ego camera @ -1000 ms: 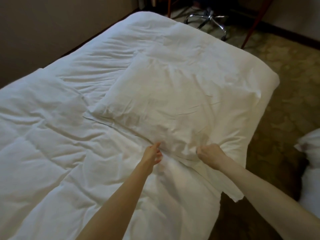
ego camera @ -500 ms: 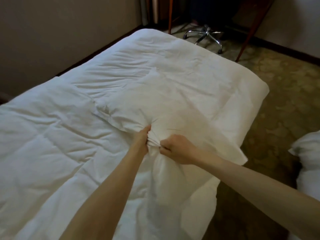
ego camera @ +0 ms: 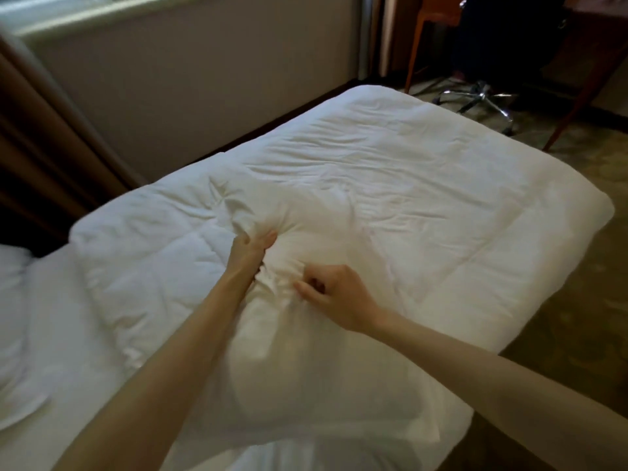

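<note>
Head view: left hand (ego camera: 251,248) and right hand (ego camera: 331,294) clutch the bunched pillowcase (ego camera: 323,385), pillow seemingly stuffed inside.

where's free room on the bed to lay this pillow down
Free: the duvet beyond the left hand and right hand, up to its edge by the chair base. Crowded: near left, around the held pillow and a second pillow.

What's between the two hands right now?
Head view: only a gathered ridge of the pillow cover lies between the left hand and the right hand; both grip that white fabric.
</note>
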A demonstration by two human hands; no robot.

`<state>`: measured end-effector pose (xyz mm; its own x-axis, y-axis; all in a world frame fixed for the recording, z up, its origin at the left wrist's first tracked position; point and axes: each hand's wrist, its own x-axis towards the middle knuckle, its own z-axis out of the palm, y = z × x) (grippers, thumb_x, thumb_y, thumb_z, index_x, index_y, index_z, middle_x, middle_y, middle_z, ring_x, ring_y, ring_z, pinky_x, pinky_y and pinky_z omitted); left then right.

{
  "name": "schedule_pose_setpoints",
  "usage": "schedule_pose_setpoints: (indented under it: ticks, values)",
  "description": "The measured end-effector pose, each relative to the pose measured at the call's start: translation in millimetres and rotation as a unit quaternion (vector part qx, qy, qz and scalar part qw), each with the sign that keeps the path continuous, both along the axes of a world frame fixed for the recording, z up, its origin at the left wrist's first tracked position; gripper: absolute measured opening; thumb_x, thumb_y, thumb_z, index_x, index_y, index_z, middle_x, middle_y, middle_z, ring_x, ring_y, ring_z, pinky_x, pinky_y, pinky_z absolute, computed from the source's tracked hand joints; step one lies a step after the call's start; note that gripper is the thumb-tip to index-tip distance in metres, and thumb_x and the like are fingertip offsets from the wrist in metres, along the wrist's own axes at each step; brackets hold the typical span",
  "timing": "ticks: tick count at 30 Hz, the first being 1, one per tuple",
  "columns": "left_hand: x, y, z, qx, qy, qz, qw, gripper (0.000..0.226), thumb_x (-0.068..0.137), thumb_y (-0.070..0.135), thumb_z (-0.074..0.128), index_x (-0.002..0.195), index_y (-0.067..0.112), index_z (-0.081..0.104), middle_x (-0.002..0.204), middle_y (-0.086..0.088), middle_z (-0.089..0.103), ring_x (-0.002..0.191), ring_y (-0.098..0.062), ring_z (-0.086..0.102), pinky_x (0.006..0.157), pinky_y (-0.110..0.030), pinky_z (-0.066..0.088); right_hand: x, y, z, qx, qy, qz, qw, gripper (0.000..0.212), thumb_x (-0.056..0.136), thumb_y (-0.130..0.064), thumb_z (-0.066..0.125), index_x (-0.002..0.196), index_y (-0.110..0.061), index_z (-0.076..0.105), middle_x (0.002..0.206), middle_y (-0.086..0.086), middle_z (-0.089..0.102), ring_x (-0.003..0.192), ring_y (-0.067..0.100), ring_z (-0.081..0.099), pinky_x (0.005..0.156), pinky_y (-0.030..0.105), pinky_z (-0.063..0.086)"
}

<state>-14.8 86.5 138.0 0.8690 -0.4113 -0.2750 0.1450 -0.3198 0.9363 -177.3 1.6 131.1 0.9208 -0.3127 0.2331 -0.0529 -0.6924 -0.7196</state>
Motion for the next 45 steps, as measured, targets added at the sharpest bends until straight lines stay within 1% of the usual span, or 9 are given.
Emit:
schedule_pose_setpoints:
  ticks: [5, 8, 14, 17, 24, 29, 33, 39, 45]
  values:
    - [15.3, 89.8, 29.7, 0.015, -0.021, -0.002, 1.0, 0.028, 0.085, 0.019, 0.068, 0.108, 0.003, 0.067, 0.087, -0.005, 0.069, 0.075, -0.017, 0.066, 0.062, -0.026, 0.053, 17.6, 25.4, -3.3, 0.025, 0.03, -0.011, 0.999, 0.024, 0.088, -0.028, 0.059, 0.075, -0.009, 0.053, 0.067, 0.0, 0.052, 0.063, 0.022, 0.052, 0.063, 0.039, 0.047]
    - [15.3, 151.6, 43.9, 0.01, -0.033, -0.007, 0.999, 0.015, 0.085, 0.018, 0.067, 0.096, 0.007, 0.07, 0.078, 0.0, 0.075, 0.068, -0.013, 0.071, 0.062, -0.023, 0.058, 30.2, 44.4, -22.5, 0.116, 0.089, -0.051, 0.988, 0.02, 0.088, -0.028, 0.06, 0.09, -0.008, 0.057, 0.08, 0.005, 0.06, 0.073, 0.022, 0.055, 0.068, 0.035, 0.046]
    - [6.5, 277.5, 47.9, 0.047, -0.032, 0.028, 0.998, 0.011, 0.084, 0.023, 0.069, 0.088, 0.014, 0.072, 0.076, 0.005, 0.078, 0.071, -0.012, 0.074, 0.055, -0.019, 0.055, 40.9, 90.7, -89.9, 0.295, 0.27, -0.129, 0.907, 0.056, 0.088, -0.042, 0.058, 0.128, -0.006, 0.043, 0.13, 0.017, 0.053, 0.103, 0.025, 0.053, 0.078, 0.036, 0.044]
    - [1.0, 329.2, 35.2, 0.081, -0.014, 0.055, 0.995, 0.008, 0.084, 0.024, 0.068, 0.085, 0.018, 0.072, 0.073, 0.01, 0.077, 0.068, -0.006, 0.073, 0.054, -0.014, 0.052, 40.6, 117.2, -114.7, 0.328, 0.34, -0.103, 0.875, 0.069, 0.087, -0.046, 0.058, 0.138, -0.007, 0.032, 0.141, 0.019, 0.043, 0.117, 0.031, 0.05, 0.095, 0.044, 0.046]
    - [-13.3, 404.7, -14.3, 0.119, 0.067, 0.083, 0.987, 0.019, 0.086, 0.039, 0.063, 0.093, 0.023, 0.073, 0.09, 0.006, 0.078, 0.083, -0.013, 0.074, 0.06, -0.017, 0.054, 48.3, 174.0, -141.5, 0.368, 0.423, -0.066, 0.825, 0.081, 0.087, -0.049, 0.057, 0.147, -0.01, 0.02, 0.15, 0.012, 0.033, 0.132, 0.034, 0.04, 0.101, 0.046, 0.038]
    - [10.7, 433.6, -68.9, 0.288, 0.062, 0.167, 0.941, 0.053, 0.096, 0.035, 0.047, 0.137, 0.001, 0.042, 0.14, -0.02, 0.049, 0.123, -0.031, 0.052, 0.098, -0.037, 0.04, 55.2, 189.0, -159.2, 0.362, 0.421, -0.09, 0.827, 0.078, 0.089, -0.045, 0.057, 0.147, -0.007, 0.021, 0.151, 0.014, 0.033, 0.133, 0.034, 0.039, 0.103, 0.044, 0.036]
    - [19.4, 456.3, -115.1, 0.388, 0.085, 0.155, 0.905, 0.06, 0.096, 0.035, 0.045, 0.145, 0.004, 0.03, 0.15, -0.022, 0.033, 0.134, -0.038, 0.039, 0.11, -0.048, 0.033, 64.7, 196.1, -169.5, 0.379, 0.385, -0.116, 0.833, 0.081, 0.087, -0.039, 0.061, 0.148, -0.006, 0.018, 0.152, 0.013, 0.031, 0.136, 0.032, 0.037, 0.102, 0.044, 0.037]
    - [27.7, 473.0, -177.3, 0.375, 0.163, 0.16, 0.899, 0.052, 0.091, 0.035, 0.05, 0.129, -0.002, 0.047, 0.134, -0.028, 0.049, 0.122, -0.041, 0.048, 0.101, -0.044, 0.041, 96.6, 206.8, -178.6, 0.43, 0.333, -0.171, 0.821, 0.1, 0.078, -0.042, 0.07, 0.151, -0.014, 0.009, 0.157, 0.007, 0.024, 0.141, 0.031, 0.029, 0.112, 0.048, 0.029]
    - [44.1, 485.6, -208.0, 0.294, 0.233, 0.21, 0.903, 0.08, 0.089, 0.055, 0.048, 0.143, 0.0, 0.028, 0.148, -0.024, 0.036, 0.133, -0.039, 0.039, 0.11, -0.046, 0.033, 111.9, 222.9, -192.2, 0.477, 0.289, -0.202, 0.805, 0.108, 0.068, -0.046, 0.078, 0.15, -0.023, 0.011, 0.155, 0.004, 0.029, 0.14, 0.028, 0.032, 0.117, 0.045, 0.027]
